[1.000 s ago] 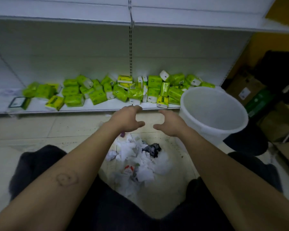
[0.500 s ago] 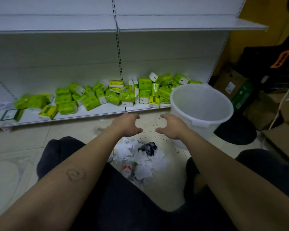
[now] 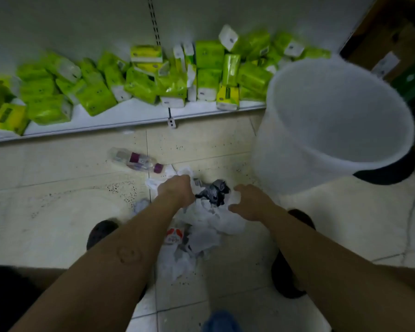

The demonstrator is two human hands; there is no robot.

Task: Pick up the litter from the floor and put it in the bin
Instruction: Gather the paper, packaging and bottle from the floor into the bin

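Observation:
A heap of crumpled white paper litter point(image 3: 201, 233) lies on the tiled floor between my feet, with a dark grey scrap point(image 3: 213, 191) on top and a red-and-white wrapper point(image 3: 174, 234) at its left side. My left hand point(image 3: 176, 190) is down on the far edge of the heap, fingers curled into the white paper. My right hand point(image 3: 248, 202) hovers at the heap's right side, fingers spread, holding nothing. The white bin point(image 3: 321, 173) stands upright just right of the heap. A clear plastic bottle point(image 3: 135, 160) with a purple label lies beyond the heap.
A low white shelf point(image 3: 130, 116) along the back carries many green and yellow tissue packs point(image 3: 144, 85). My dark shoes point(image 3: 101, 232) flank the heap. Cardboard boxes point(image 3: 388, 53) stand at the far right behind the bin.
Both hands have dropped from above the heap down onto it. My view has tilted down and closer to the floor, and the bottle has come into sight.

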